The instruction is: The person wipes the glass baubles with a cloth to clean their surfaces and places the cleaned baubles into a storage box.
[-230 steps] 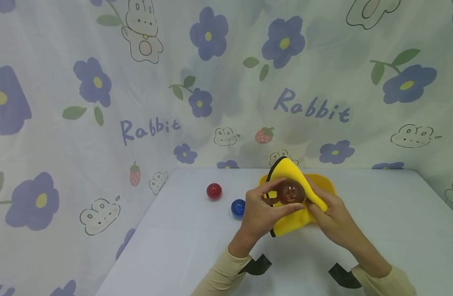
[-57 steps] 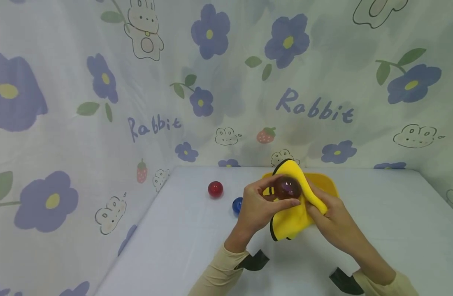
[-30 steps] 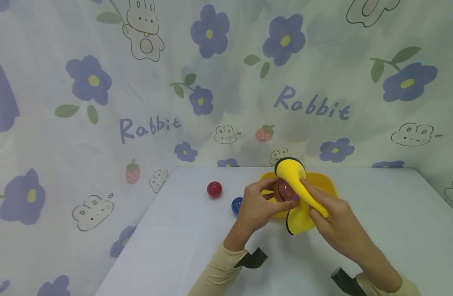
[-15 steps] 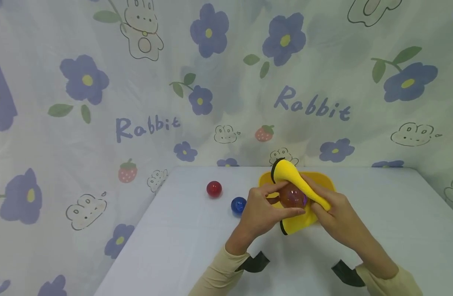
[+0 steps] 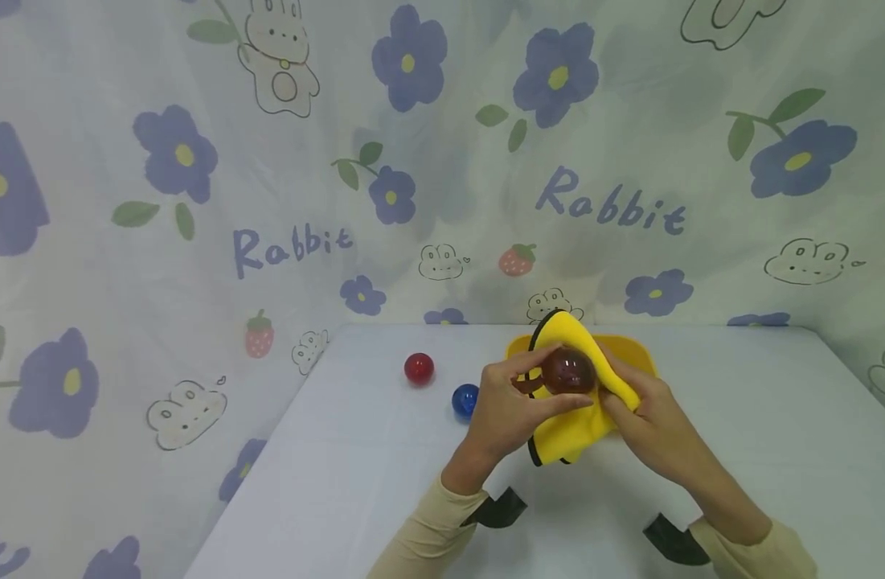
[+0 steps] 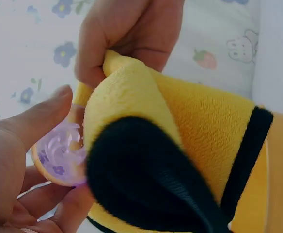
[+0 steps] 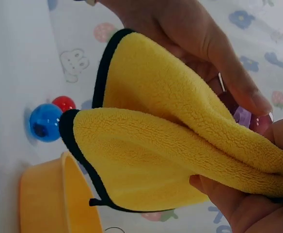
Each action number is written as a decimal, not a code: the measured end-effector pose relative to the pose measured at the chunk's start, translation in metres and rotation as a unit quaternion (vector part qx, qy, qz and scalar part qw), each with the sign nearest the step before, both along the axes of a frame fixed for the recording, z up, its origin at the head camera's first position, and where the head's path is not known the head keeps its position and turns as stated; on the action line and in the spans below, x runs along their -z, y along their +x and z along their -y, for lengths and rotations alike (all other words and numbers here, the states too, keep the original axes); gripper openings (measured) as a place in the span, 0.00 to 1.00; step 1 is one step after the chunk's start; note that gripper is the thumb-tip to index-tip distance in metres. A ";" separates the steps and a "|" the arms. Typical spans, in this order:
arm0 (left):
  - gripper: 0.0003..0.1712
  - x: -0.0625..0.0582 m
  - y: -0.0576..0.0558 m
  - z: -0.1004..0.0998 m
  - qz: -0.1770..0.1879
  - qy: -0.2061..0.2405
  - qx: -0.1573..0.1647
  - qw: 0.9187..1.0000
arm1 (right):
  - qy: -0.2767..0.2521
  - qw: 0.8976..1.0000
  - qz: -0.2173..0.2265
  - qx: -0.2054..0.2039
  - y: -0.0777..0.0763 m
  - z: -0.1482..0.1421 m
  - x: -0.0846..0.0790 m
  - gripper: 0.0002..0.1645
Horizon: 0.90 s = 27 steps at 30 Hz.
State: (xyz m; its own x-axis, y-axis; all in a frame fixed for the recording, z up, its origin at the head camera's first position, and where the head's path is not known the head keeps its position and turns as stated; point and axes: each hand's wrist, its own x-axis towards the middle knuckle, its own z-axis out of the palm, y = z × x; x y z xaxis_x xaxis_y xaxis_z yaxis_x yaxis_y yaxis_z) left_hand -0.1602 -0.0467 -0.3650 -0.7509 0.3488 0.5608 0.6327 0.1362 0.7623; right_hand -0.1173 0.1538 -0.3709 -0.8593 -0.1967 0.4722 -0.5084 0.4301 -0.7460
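Yellow cloth point(image 5: 583, 430) and transparent ball point(image 5: 568, 371) held above white table point(image 5: 326, 482)

Surroundings: a yellow container point(image 5: 633, 347) stands beyond the hands, toward the far right; hands and cloth block much of it, and its contents cannot be seen. A red ball point(image 5: 419, 369) rests to the left. A blue ball point(image 5: 465, 400) sits nearer and slightly right of it, the two apart; the left hand point(image 5: 503, 406) overlaps the blue one's edge.

Hands: the left has its thumb and fingers bent round the transparent ball, partway closed to its width. The right hand point(image 5: 655, 422) pinches the black-edged cloth tightly between thumb and fingers. In both wrist views the cloth hides part of the held ball.

Surface and room: the table is plain. A pale curtain point(image 5: 471, 225) printed with purple flowers, rabbits, strawberries and "Rabbit" lettering rises at its far and left sides.

Count: three balls, one cloth, one container, two hands, two beige sleeves point(image 5: 431, 523), two black wrist pieces point(image 5: 503, 508).
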 end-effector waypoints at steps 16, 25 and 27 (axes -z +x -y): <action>0.34 -0.001 -0.008 0.005 0.072 0.018 0.033 0.997 | 0.047 0.997 0.022 0.052 0.015 0.004 -0.012 0.37; 0.35 -0.006 -0.005 0.006 0.077 -0.014 0.023 0.997 | 0.085 0.992 -0.057 0.071 0.020 0.006 -0.014 0.38; 0.35 -0.007 -0.005 0.006 0.065 -0.026 0.016 0.997 | 0.086 0.991 -0.078 0.071 0.019 0.007 -0.014 0.39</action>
State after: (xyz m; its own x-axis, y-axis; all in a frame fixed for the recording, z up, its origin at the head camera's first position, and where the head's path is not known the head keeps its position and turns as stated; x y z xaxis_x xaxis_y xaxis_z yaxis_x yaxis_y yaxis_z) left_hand -0.1653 -0.0527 -0.3585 -0.8040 0.3997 0.4403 0.5340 0.1595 0.8303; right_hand -0.0979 0.1468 -0.3569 -0.8032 -0.1674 0.5717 -0.5368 0.6194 -0.5729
